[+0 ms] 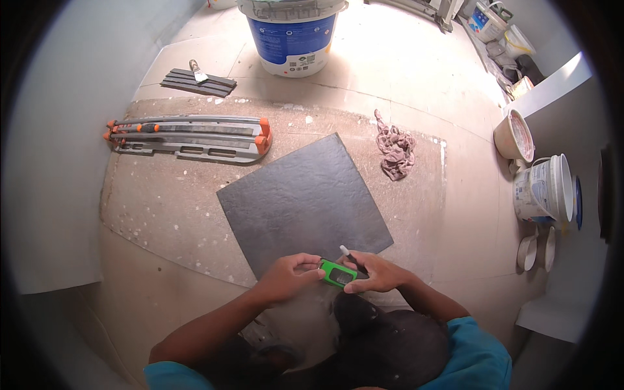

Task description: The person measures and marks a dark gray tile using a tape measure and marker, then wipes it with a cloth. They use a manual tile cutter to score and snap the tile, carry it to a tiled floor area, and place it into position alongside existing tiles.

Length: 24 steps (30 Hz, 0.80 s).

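Observation:
My left hand [289,279] pinches the left end of a green and black tape measure [333,274], low in the view near the bottom edge of a dark grey square tile [302,198]. My right hand [380,276] grips the tape measure's other end, with its thumb on the front, and also holds a dark marker with a white tip or cap [346,251] that points up. The tile lies askew on a speckled, worn board [156,195] on the floor.
A tile cutter [188,140] lies left, dark strips [179,81] with a scraper [198,75] behind it. A large white-and-blue bucket [292,45] stands at the back, a crumpled cloth [396,149] lies right of the tile, and several buckets [543,188] line the right wall.

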Motion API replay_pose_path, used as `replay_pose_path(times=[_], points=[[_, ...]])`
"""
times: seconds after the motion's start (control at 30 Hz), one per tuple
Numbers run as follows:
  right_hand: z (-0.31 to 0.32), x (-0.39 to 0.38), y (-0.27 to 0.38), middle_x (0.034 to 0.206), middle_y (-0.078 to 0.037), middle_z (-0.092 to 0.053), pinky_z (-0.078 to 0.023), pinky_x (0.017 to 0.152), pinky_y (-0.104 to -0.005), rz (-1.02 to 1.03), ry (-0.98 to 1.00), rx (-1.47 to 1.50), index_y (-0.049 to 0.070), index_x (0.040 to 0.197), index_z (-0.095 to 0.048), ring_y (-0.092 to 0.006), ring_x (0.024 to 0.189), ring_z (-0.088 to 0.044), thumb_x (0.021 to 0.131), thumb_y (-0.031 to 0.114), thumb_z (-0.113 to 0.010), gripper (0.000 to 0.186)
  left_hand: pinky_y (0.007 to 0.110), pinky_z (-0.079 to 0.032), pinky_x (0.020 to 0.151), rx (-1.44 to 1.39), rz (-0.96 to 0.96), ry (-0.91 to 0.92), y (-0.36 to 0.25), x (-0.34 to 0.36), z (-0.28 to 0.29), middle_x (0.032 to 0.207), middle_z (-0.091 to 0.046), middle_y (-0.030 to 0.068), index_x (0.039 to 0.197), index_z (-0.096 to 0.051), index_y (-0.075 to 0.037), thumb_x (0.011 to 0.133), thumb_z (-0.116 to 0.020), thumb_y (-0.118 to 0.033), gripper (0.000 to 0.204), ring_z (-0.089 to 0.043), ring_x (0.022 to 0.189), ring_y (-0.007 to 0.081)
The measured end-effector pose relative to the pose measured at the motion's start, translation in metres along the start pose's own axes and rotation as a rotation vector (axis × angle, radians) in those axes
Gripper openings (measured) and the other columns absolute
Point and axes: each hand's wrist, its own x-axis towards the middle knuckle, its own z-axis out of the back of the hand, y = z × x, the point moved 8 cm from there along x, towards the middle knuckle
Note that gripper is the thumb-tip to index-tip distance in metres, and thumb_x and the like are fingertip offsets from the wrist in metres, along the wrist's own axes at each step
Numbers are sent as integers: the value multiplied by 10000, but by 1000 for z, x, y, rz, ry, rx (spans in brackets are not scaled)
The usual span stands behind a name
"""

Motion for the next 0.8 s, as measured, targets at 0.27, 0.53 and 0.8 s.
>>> replay_pose_path(times=[0.27,0.53,0.8], points=[[-16,-16,-22,831,-90,-526,-449,715,-355,-63,-12,-240,41,1034,-553,-248,784,-543,670,490,-859,654,224,-485,759,28,-29,7,36,1,-7,894,-647,6,1133,-662,-34,848,-759,-202,345,-583,807,55],[61,-77,-84,1028,-56,-601,-527,772,-363,-268,-118,-688,92,1164,-554,-219,846,-618,642,353,-874,666,207,-456,696,291,42,-97,112,1,51,850,-641,-22,928,-664,-47,885,-715,-168,138,-564,764,31],[127,-65,-121,1202,-57,-578,-556,912,-388,-223,-125,-1089,97,1128,-526,-253,1029,-623,663,195,-839,569,312,-528,744,722,4,-160,150,-29,94,810,-681,131,874,-705,28,841,-715,-124,156,-669,762,208]])
